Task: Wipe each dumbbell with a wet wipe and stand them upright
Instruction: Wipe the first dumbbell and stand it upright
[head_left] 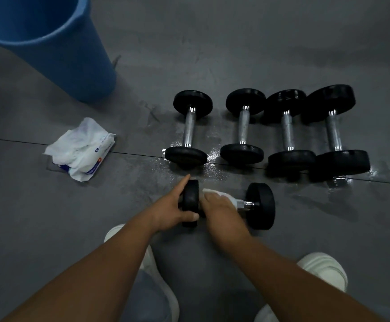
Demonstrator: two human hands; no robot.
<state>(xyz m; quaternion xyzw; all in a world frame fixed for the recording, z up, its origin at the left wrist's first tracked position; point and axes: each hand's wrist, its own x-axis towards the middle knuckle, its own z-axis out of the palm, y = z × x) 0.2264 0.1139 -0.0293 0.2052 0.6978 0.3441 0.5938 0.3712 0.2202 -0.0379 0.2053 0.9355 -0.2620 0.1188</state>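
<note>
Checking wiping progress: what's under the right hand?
A white wipe, held on the dumbbell bar by the right hand. Only the bar's chrome end shows; the rest is covered.

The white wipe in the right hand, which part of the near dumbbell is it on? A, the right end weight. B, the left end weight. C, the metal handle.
C: the right hand wraps the wipe round the handle of the near dumbbell, between its weights.
</note>
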